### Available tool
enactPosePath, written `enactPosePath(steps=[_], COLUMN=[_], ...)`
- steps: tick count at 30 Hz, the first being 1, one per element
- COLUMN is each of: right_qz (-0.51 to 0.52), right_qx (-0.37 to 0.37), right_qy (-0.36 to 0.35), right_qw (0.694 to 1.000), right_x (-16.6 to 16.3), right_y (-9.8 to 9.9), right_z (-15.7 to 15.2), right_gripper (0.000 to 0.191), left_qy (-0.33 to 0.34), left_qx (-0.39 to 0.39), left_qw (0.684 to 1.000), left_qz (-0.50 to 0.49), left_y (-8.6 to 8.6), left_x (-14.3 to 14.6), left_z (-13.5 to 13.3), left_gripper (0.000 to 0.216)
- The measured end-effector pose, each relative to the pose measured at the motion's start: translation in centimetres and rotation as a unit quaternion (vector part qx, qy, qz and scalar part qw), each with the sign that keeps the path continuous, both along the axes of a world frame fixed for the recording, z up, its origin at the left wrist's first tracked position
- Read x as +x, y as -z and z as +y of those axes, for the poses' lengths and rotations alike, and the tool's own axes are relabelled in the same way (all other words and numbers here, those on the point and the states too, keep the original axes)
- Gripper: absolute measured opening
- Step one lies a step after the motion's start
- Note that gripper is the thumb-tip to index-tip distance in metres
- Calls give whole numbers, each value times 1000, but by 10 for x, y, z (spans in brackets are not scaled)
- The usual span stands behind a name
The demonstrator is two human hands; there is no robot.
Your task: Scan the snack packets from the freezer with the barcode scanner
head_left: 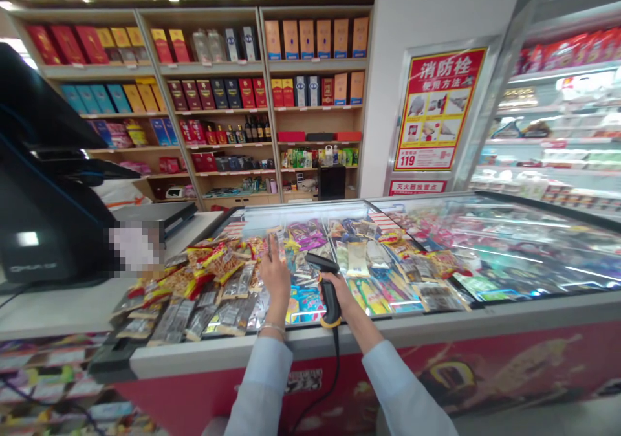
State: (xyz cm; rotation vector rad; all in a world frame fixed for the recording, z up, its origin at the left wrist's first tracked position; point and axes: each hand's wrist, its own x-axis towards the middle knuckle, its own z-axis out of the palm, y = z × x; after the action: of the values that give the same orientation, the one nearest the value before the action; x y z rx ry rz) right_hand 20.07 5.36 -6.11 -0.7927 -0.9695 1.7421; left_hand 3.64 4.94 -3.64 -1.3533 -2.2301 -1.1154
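My right hand (341,290) is wrapped around the handle of a black barcode scanner (330,301) with yellow trim. The scanner's head points up and to the left, and its cable hangs down over the freezer's front. My left hand (275,273) is to the left of the scanner, fingers stretched forward over snack packets. A small packet (277,233) shows by its fingertips; whether they touch it I cannot tell. Red and yellow snack bags (224,264) and clear-and-brown packets (175,318) are heaped left of this hand on the glass-topped chest freezer (320,336).
A counter (43,310) with a black checkout terminal (43,229) stands at the left. More packets (439,294) lie on the freezer to the right. Shelves of boxed bottles (218,93) line the back wall, near a fire-hydrant poster (439,109). A lit display fridge (567,119) is at far right.
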Motion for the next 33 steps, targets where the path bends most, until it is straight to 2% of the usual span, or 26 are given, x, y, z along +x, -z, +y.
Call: enactPosePath(steps=[12, 16, 20, 23, 25, 27, 29, 31, 33], right_qz=[-11, -1, 22, 41, 51, 61, 66, 63, 58], right_qx=[-1, -1, 1, 5, 12, 20, 22, 12, 0], right_qy=[2, 16, 10, -7, -19, -36, -56, -78, -92], right_qw=[1000, 1000, 1000, 999, 998, 997, 996, 995, 994], right_x=[1, 1, -11, -32, -51, -72, -92, -110, -125], right_y=[1, -5, -18, -31, -38, -42, -41, -36, -28], right_z=[1, -1, 0, 2, 2, 1, -1, -4, -6], right_gripper=[28, 26, 24, 23, 23, 23, 24, 25, 26], left_qy=[-13, -1, -37, -67, -83, -112, -152, -190, -209], left_qx=[-21, 1, 54, 74, 87, 107, 106, 70, 13], left_qw=[1000, 1000, 998, 995, 993, 987, 980, 977, 977], left_qz=[-2, 6, 27, 8, -18, -50, -72, -70, -45], left_y=[-1, -16, -52, -81, -93, -96, -93, -86, -76], left_x=[3, -7, -49, -101, -138, -170, -194, -209, -216], left_z=[0, -9, -24, -37, -47, -58, -70, -81, -88], left_gripper=[72, 73, 82, 100, 104, 97, 77, 61, 54])
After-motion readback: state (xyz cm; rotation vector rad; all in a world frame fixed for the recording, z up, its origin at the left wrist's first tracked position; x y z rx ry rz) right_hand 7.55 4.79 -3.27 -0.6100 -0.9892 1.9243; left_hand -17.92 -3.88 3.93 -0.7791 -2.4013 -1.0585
